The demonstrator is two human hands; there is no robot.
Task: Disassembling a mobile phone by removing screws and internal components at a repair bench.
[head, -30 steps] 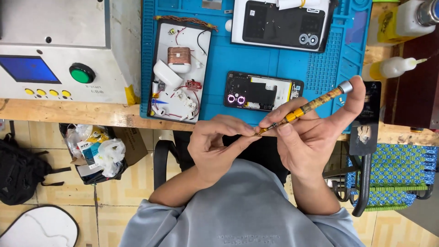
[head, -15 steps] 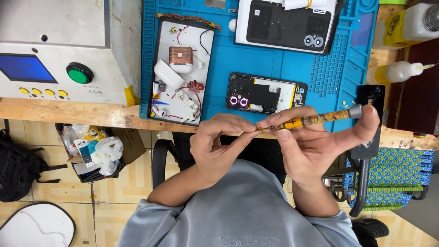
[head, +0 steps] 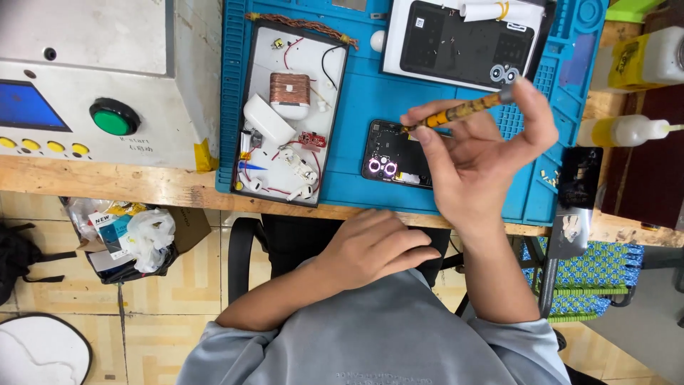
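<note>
My right hand (head: 477, 164) holds a slim yellow-and-black screwdriver (head: 459, 112) between thumb and fingers, its tip pointing left over a small black phone (head: 390, 153) with its back off, two lit camera rings showing. The phone lies on a blue work mat (head: 370, 93). My left hand (head: 374, 246) rests low near my lap below the bench edge, fingers loosely together, holding nothing that I can see.
A white tray (head: 288, 114) on the mat holds a copper coil, wires and small parts. A larger black phone (head: 463, 43) lies at the back. A grey machine with a green button (head: 114, 117) stands left. Bottles (head: 627, 132) stand right. A bag of rubbish (head: 128, 235) sits below.
My right hand has lifted the screwdriver forward over the small phone. My left hand has let go of the tool's tip and dropped toward my lap.
</note>
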